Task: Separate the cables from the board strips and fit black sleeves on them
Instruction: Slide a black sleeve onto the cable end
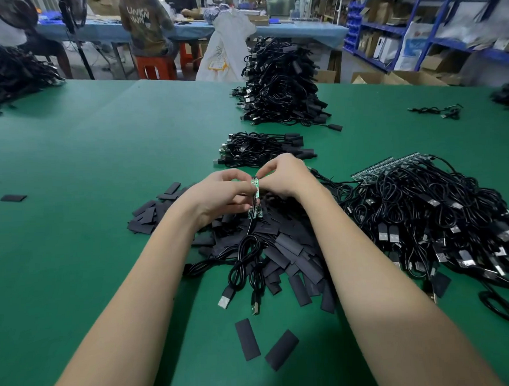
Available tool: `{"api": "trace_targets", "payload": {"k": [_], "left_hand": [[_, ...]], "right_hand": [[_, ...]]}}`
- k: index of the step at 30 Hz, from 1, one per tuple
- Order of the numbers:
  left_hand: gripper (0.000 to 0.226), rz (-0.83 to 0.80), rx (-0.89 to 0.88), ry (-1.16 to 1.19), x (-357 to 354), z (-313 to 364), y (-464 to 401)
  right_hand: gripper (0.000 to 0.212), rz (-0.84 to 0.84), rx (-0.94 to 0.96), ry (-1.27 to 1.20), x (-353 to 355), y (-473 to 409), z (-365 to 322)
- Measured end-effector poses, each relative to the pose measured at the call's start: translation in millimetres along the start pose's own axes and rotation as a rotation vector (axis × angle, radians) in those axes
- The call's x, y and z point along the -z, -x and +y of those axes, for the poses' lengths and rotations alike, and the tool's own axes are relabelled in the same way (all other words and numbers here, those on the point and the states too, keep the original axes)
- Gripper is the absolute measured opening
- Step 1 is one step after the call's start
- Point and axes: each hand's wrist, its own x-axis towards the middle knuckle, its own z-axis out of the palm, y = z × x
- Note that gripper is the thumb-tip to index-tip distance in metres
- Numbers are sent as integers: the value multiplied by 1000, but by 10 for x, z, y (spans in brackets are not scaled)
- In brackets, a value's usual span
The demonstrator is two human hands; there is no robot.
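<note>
Both hands meet above the middle of the green felt-covered table (pixel 85 147). The left hand (pixel 218 194) has its fingers curled round a small green circuit board strip (pixel 255 190), held upright between the two hands, and the right hand (pixel 284 177) pinches the strip's top end with thumb and fingertips. Thin black cables with USB plugs (pixel 244 263) hang from the strip's lower end and loop down onto the table, their plugs lying near the person.

Directly below the hands spreads a heap of flat black rectangular sleeves (pixel 285 250), with two loose ones (pixel 265 345) lying nearer, between the forearms. To the right sits a large tangle of black cables attached to green board strips (pixel 423 214). Just beyond the hands lies a small neat bundle of black cables (pixel 263 148), and farther off a tall stack of the same (pixel 280 83). A single sleeve (pixel 13 198) lies alone at far left. Across the room, people sit at a blue-covered table (pixel 298 30), beside blue metal shelving (pixel 415 25).
</note>
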Motion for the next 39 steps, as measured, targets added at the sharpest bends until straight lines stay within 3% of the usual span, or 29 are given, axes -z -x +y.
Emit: {"api": "trace_targets", "payload": {"k": [6,10,20,29,39], "left_hand": [[14,-91,-53,6,-58,13,21],[12,-168,-84,19,-127,18,43],[11,-242,-131,-6,-242,-2,79],[10,-211,-103,26,-252,-17,61],[10,-218,-107,17,-235,-23,48]], "right_hand": [[14,19,75,-637,145,337,284],[18,49,171,-849,134,611,424],[20,54,87,-936,-38,753,533],[30,145,80,-862,-28,715,630],[16,154,69,-1021,-6,735,609]]}}
